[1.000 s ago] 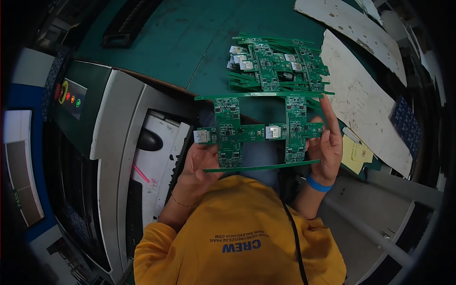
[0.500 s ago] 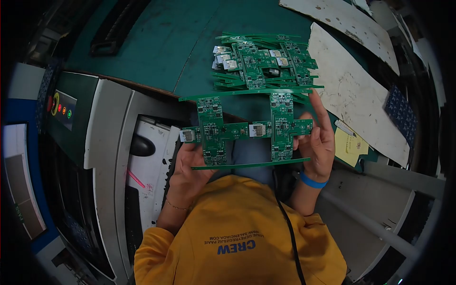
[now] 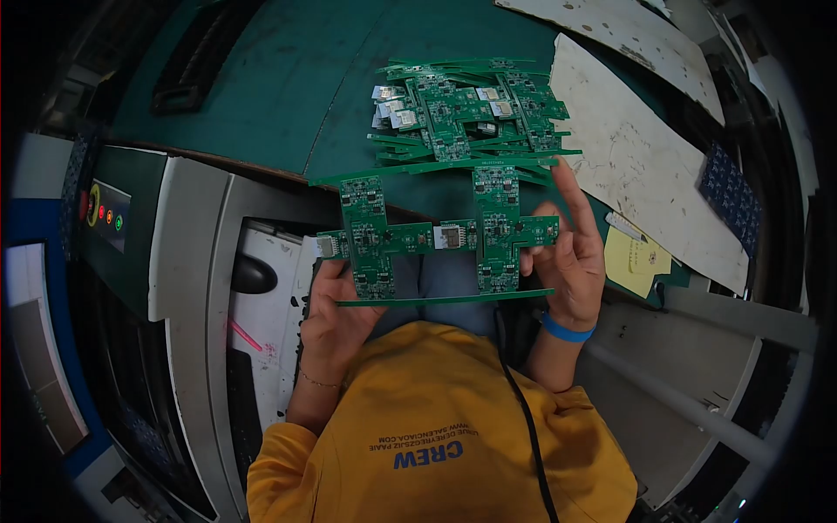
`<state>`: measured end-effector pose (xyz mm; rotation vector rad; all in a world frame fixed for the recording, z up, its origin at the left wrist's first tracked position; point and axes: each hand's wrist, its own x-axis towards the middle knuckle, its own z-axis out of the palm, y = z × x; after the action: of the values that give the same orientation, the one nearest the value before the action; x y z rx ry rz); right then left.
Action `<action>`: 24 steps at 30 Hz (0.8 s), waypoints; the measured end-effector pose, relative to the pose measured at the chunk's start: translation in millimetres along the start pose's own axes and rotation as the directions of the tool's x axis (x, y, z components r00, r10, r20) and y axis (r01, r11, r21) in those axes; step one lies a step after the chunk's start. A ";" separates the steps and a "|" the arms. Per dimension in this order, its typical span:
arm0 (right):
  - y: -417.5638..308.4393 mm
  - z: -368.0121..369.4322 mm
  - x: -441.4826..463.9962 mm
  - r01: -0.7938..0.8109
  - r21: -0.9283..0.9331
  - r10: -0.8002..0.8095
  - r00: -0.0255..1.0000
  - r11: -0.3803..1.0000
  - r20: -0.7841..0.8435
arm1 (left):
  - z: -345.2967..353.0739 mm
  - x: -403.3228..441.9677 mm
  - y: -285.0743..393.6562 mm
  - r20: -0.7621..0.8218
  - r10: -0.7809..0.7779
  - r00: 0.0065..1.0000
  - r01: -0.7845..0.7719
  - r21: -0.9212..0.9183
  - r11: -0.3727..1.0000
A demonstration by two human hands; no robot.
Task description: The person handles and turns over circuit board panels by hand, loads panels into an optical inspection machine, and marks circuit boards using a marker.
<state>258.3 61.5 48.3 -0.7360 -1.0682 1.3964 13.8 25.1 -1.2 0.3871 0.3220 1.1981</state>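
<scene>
Over my lap I hold a green circuit board panel (image 3: 497, 231) with two cross-shaped boards joined by long rails at top and bottom. Each board bears small chips and a silver-white connector at its left end. My left hand (image 3: 336, 327) grips the panel's lower left corner, its fingers partly behind the board. At the right end, my right hand (image 3: 577, 270) holds the panel's edge, with the index finger stretched up to the top rail. Just beyond lies a heap of similar circuit board panels (image 3: 449, 122) on the green table mat (image 3: 288, 96).
To the right are worn white boards (image 3: 641, 148), yellow notes (image 3: 636, 261) with a pen-like item (image 3: 625, 228), and a dark blue patterned piece (image 3: 732, 205). At left stand a machine with lit buttons (image 3: 111, 215), a black mouse (image 3: 253, 274) and a screen (image 3: 39, 331).
The whole view has shifted slightly, so the panel, the heap and the table appear a little further left. Both hands keep their hold on the panel.
</scene>
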 end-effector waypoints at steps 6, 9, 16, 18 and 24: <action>0.4 0.2 0.0 -0.001 -0.003 0.001 1.000 1.000 -0.004 | 0.3 0.1 -0.4 -0.016 0.010 1.000 -0.010 0.006 1.000; 0.9 -0.5 -0.1 0.003 -0.014 -0.003 1.000 1.000 0.006 | -0.4 0.0 -0.8 -0.027 0.012 1.000 -0.012 -0.002 1.000; -1.5 0.7 0.0 -0.005 -0.179 -0.009 0.997 0.984 -0.076 | -1.4 1.5 0.9 -0.047 0.008 0.999 -0.006 0.022 1.000; -10.7 1.4 2.2 -0.011 -0.285 -0.020 0.994 0.958 -0.106 | 6.0 7.1 4.7 -0.045 0.038 0.998 -0.034 0.080 0.996; -51.9 -7.8 34.3 0.017 -0.536 -0.087 0.990 0.844 -0.107 | 38.4 52.8 35.1 -0.043 0.153 0.987 -0.106 0.535 0.838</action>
<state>281.9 92.0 97.8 -1.1740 -1.3835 0.9850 19.0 81.2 47.0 0.8548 0.7190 1.2496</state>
